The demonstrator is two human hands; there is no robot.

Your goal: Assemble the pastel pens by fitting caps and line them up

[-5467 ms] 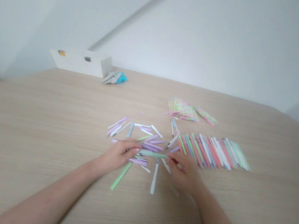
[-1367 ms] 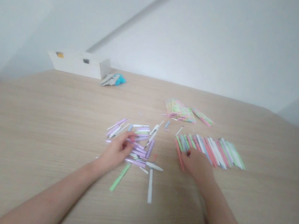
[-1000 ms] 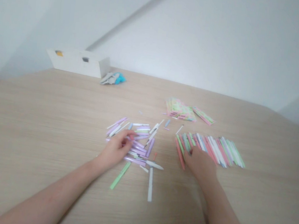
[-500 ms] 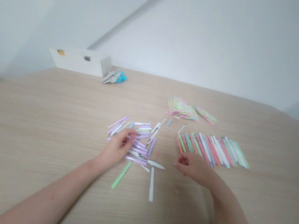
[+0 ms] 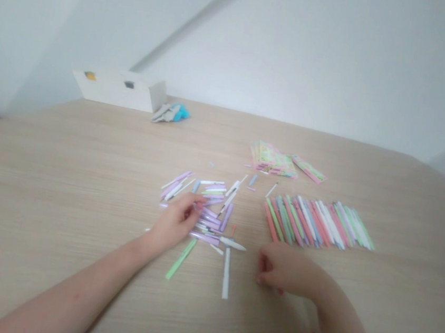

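My left hand [image 5: 177,219] rests at the left side of a loose pile of pen parts, mostly purple barrels [image 5: 207,237] with thin white refills [image 5: 228,201] among them. Its thumb and forefinger are pinched together; what they hold, if anything, I cannot make out. Just in front of a neat slanting row of pink, green, white and blue pens [image 5: 322,222] is my right hand [image 5: 289,269], with curled fingers. A small reddish spot shows under it, too blurred to name. Near the pile lie a green strip-like piece [image 5: 181,259], a white one [image 5: 226,274] and a white tapered piece [image 5: 233,244].
Behind the row sits a stack of pink-and-green printed packets [image 5: 273,160], with a single packet [image 5: 309,170] beside it. Small bits and a thin refill [image 5: 271,189] are scattered nearby. At the back left stand a white box [image 5: 117,92] and a grey-and-blue crumpled item [image 5: 171,113].
My right hand has moved toward me, from the left end of the pen row to the table in front of it. My left hand stays at the pile, almost unmoved.
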